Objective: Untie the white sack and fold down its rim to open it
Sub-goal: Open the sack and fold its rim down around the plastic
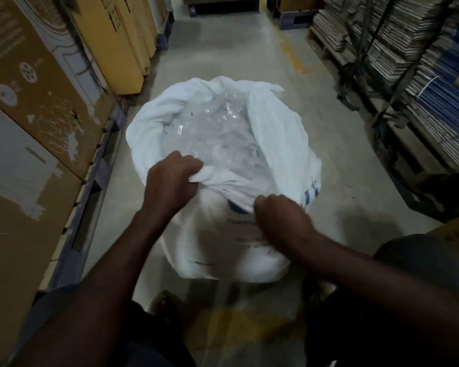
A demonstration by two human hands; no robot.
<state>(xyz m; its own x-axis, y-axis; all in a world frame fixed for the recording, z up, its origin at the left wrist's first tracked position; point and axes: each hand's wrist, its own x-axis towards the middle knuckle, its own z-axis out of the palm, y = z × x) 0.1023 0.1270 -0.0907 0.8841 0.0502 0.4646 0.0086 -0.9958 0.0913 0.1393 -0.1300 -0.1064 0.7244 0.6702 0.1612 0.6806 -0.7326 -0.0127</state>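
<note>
A large white sack [276, 133] stands open on the floor in front of me, its mouth wide and its rim rolled outward along the left and far sides. A clear plastic liner [217, 133] shows inside. Blue print marks the sack's near and right wall. My left hand [170, 178] grips the near rim at the left, fingers curled round a fold of white fabric. My right hand [278, 215] grips the near rim at the right, knuckles up, fingers tucked into the cloth. No tie or string is visible.
Tall cardboard boxes [35, 102] on blue pallets line the left side of the aisle. Stacks of flat cartons [414, 64] on pallets fill the right. Bare concrete floor [231, 49] runs ahead beyond the sack. More boxes stand at the aisle's far end.
</note>
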